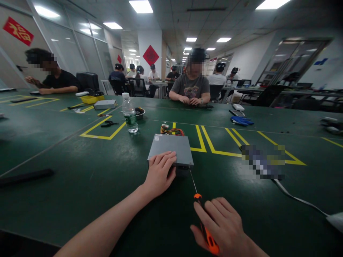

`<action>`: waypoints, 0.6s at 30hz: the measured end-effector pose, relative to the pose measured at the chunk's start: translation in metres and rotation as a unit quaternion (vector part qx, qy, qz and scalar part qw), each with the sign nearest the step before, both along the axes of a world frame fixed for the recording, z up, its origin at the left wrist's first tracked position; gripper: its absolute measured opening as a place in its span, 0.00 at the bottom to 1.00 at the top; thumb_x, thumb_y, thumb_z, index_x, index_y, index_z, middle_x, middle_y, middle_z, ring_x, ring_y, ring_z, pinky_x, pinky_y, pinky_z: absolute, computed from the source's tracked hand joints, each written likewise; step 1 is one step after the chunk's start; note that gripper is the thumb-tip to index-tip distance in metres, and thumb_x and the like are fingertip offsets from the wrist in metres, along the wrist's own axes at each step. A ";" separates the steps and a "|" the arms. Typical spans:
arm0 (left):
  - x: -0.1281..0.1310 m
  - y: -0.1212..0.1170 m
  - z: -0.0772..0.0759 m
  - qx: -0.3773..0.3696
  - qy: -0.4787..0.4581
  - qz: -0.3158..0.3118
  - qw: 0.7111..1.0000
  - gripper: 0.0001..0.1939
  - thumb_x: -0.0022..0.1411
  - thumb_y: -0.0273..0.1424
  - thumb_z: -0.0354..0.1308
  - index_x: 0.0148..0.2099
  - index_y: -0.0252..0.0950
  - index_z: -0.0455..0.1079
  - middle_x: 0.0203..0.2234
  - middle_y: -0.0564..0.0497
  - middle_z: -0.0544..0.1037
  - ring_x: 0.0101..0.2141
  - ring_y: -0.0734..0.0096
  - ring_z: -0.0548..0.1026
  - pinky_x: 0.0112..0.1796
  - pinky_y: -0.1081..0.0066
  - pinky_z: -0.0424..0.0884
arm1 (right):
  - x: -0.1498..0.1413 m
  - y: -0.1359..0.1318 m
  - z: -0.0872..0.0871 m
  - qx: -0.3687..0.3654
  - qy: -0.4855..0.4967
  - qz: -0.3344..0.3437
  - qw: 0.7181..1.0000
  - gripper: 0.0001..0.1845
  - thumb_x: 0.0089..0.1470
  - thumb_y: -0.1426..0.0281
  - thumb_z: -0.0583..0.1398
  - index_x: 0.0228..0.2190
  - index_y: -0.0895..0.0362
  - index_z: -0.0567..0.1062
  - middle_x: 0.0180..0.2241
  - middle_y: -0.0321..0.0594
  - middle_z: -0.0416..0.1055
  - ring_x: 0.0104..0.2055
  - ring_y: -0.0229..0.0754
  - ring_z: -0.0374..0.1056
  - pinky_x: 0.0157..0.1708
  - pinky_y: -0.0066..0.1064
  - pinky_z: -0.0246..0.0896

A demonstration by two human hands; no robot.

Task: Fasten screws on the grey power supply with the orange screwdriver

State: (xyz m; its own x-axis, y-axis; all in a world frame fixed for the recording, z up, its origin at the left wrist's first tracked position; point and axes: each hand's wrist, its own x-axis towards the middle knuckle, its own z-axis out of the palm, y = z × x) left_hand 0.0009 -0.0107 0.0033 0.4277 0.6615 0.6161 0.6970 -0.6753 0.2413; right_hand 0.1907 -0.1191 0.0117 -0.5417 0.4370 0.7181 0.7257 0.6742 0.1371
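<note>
Fingers of your left hand (160, 171) lie flat and slightly apart on top of a grey metal box (173, 146), near the middle of the table (107, 192). The thumb drops by the box's near face, which is shaded and partly covered by that hand, so its details are hard to make out. Whether the thumb presses there, you cannot tell.

Your right hand (221, 223) closes its fingers around the orange and black handle of a screwdriver (197, 196); the hand hides part of the handle. The thin shaft slants up and left to the box's near right corner. Whether the tip touches the metal or sits in a screw is too small to tell.

Your left forearm reaches up from the bottom edge, palm down. Your right forearm enters at lower right, cut off by the frame, with the back of the hand turned up.

Coloured wires (173, 131) bunch behind the box. A clear bottle (130, 116) stands upright beyond it to the left, partly covering a bowl (139, 113). A pixelated object (261, 162) to the right cannot be identified. A dark bar (26, 176) is cut off at the left edge. Across the table sits a person (191, 85), face blurred, near blue gloves (241, 120).
</note>
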 end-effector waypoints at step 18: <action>-0.001 -0.001 0.001 0.003 -0.015 -0.014 1.000 0.14 0.60 0.28 0.50 0.49 0.39 0.63 0.51 0.50 0.69 0.53 0.64 0.63 0.50 0.60 0.55 | 0.002 -0.006 0.004 -0.015 -0.009 0.012 1.000 0.12 0.52 0.69 0.55 0.37 0.62 0.72 0.26 0.42 0.70 0.26 0.40 0.67 0.29 0.34 0.63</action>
